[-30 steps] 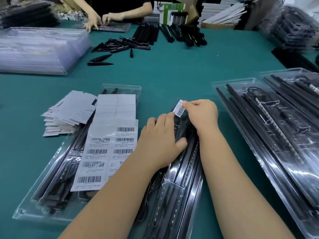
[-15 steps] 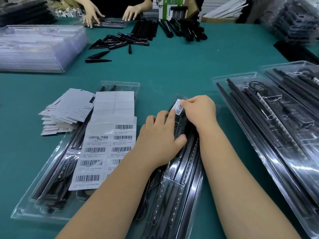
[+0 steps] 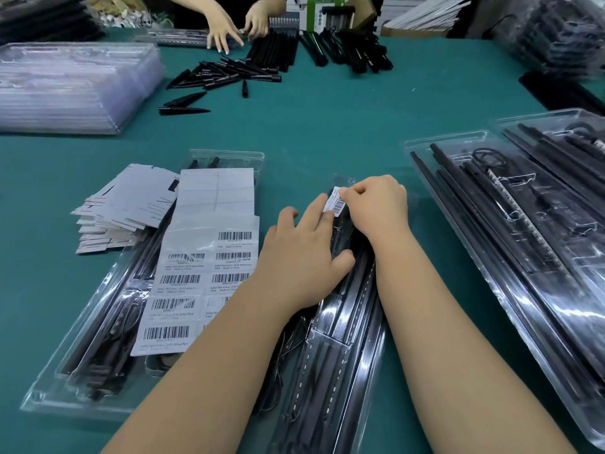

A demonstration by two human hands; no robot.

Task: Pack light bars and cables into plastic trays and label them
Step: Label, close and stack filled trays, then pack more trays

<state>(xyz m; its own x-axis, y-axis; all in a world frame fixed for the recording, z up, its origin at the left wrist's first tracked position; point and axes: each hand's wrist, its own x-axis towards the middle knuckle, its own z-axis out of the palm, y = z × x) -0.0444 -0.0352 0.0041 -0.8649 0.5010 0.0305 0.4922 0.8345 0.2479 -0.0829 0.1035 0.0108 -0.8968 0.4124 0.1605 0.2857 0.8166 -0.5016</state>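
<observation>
Barcode label (image 3: 336,202) (pinched), right hand (image 3: 376,204)

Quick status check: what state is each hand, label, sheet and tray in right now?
right hand: pinching barcode label
left hand: flat, pressing middle tray
barcode label: partly lifted, not pressed flat
label sheet: lying on left tray, several labels gone
right tray: filled, closed

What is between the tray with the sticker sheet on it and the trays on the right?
In the head view, the middle tray lies there, with both hands on it.
</observation>
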